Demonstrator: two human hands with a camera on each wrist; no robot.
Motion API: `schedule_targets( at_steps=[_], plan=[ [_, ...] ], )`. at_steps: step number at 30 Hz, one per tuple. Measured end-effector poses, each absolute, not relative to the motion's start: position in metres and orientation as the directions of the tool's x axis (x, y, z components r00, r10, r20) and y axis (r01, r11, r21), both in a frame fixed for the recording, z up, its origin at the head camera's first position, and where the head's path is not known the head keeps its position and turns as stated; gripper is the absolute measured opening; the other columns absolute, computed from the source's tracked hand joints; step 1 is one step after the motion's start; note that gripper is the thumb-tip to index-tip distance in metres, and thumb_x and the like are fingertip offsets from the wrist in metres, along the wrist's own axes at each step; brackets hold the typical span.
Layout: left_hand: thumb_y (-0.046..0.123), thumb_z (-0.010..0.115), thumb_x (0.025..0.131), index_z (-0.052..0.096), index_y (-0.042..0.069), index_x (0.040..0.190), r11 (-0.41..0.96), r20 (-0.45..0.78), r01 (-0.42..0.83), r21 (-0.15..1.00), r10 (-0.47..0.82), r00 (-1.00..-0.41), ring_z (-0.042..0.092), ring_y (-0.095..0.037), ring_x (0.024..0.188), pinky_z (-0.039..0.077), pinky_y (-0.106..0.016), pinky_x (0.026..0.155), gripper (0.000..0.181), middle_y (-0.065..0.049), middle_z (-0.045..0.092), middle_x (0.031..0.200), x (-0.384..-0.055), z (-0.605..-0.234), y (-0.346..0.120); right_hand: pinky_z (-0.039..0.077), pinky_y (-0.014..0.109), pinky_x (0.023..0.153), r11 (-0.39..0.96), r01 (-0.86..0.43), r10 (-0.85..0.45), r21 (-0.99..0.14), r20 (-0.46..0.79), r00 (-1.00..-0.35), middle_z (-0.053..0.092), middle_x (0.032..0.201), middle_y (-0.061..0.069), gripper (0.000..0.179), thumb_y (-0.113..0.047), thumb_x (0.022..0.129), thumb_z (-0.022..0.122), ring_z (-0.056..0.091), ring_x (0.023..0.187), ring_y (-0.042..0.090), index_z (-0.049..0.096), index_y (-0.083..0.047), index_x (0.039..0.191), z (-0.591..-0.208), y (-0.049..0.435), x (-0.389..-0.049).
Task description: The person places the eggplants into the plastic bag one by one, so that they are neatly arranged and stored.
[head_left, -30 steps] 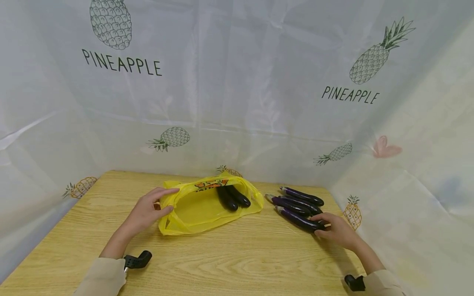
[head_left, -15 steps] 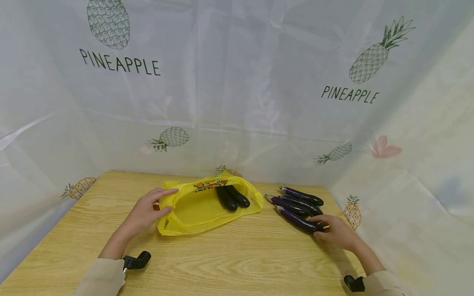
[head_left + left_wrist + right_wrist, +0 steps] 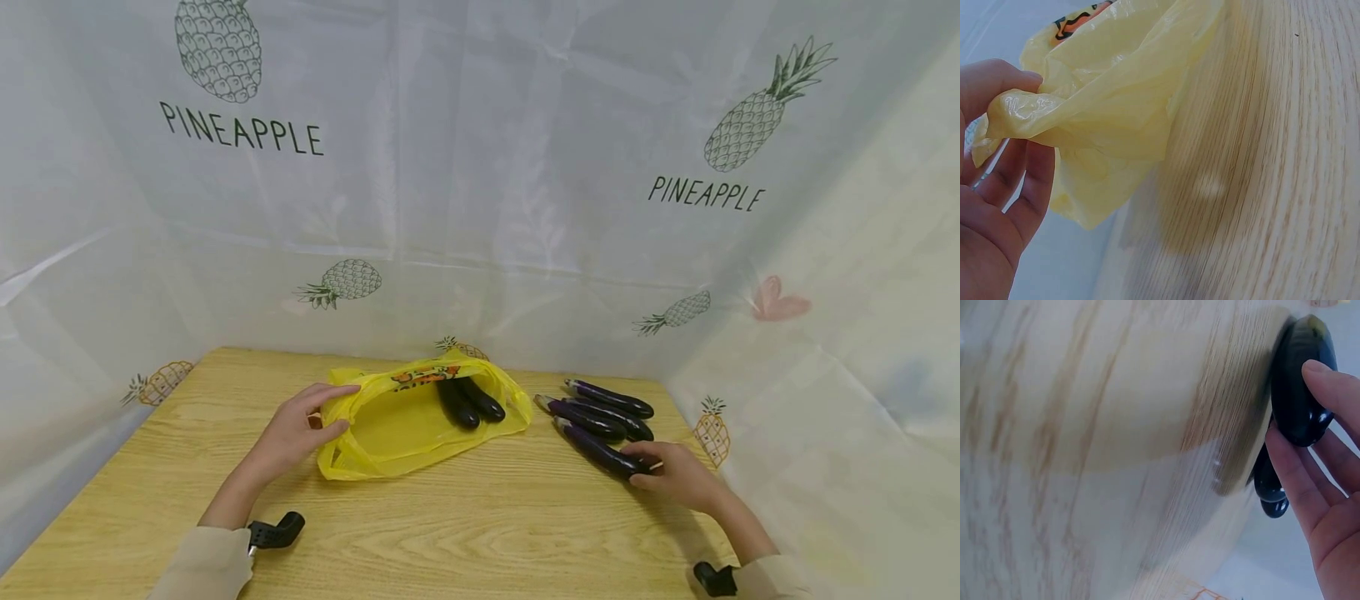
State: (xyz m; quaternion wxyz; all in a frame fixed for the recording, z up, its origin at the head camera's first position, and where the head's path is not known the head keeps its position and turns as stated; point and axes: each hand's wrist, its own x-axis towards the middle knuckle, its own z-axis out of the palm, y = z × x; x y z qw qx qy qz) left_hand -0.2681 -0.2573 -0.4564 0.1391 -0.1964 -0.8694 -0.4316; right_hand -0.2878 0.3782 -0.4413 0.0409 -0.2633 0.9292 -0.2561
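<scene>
A yellow plastic bag [image 3: 420, 450] lies on its side with its mouth toward me, two dark eggplants [image 3: 471, 403] inside. At its left rim, my left hand [image 3: 288, 429] holds the film; in the left wrist view the thumb and fingers pinch the gathered yellow plastic [image 3: 1085, 119]. To the right, my right hand [image 3: 678, 475] grips the blunt end of the nearest eggplant [image 3: 596, 448]. The right wrist view has the thumb on one side of that eggplant [image 3: 1300, 381] and fingers on the other. Several more eggplants [image 3: 600, 417] lie just behind it, stems pointing left.
The wooden table [image 3: 450, 542] ends at a white pineapple-printed sheet [image 3: 480, 208] hung behind and on both sides. Black wrist devices [image 3: 276, 531] sit at both cuffs.
The gripped eggplant and my right hand have shifted slightly left and toward me, widening the gap to the other eggplants. My left hand and the bag stay nearly still.
</scene>
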Motion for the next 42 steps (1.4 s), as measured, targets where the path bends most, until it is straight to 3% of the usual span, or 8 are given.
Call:
schedule_targets(
  at_steps=[19, 27, 42],
  plan=[
    [0.008, 0.078, 0.097, 0.064, 0.018, 0.149, 0.553, 0.415, 0.471, 0.687, 0.234, -0.879, 0.051, -0.012, 0.078, 0.047, -0.026, 0.063, 0.054, -0.007, 0.064, 0.133, -0.268, -0.457, -0.259, 0.06, 0.027, 0.082, 0.709, -0.443, -0.5, -0.549, 0.053, -0.865, 0.067, 0.139, 0.022, 0.05, -0.029, 0.1, 0.076, 0.066, 0.12, 0.045, 0.067, -0.002, 0.141, -0.437, 0.375, -0.281],
    [0.007, 0.078, 0.097, 0.063, 0.019, 0.149, 0.55, 0.408, 0.463, 0.695, 0.229, -0.884, 0.052, -0.012, 0.08, 0.048, -0.025, 0.064, 0.055, -0.008, 0.064, 0.135, -0.268, -0.457, -0.258, 0.06, 0.026, 0.079, 0.738, -0.435, -0.456, -0.515, 0.094, -0.885, 0.068, 0.136, 0.021, 0.051, -0.033, 0.1, 0.076, 0.073, 0.108, 0.032, 0.067, -0.006, 0.141, -0.428, 0.37, -0.277],
    [0.007, 0.079, 0.096, 0.064, 0.02, 0.149, 0.548, 0.403, 0.457, 0.7, 0.225, -0.887, 0.051, -0.012, 0.079, 0.047, -0.025, 0.064, 0.056, -0.007, 0.064, 0.133, -0.269, -0.458, -0.257, 0.06, 0.027, 0.079, 0.792, -0.41, -0.363, -0.453, 0.19, -0.912, 0.072, 0.131, 0.016, 0.047, -0.031, 0.098, 0.079, 0.073, 0.108, 0.035, 0.07, -0.009, 0.138, -0.415, 0.353, -0.27]
  ],
)
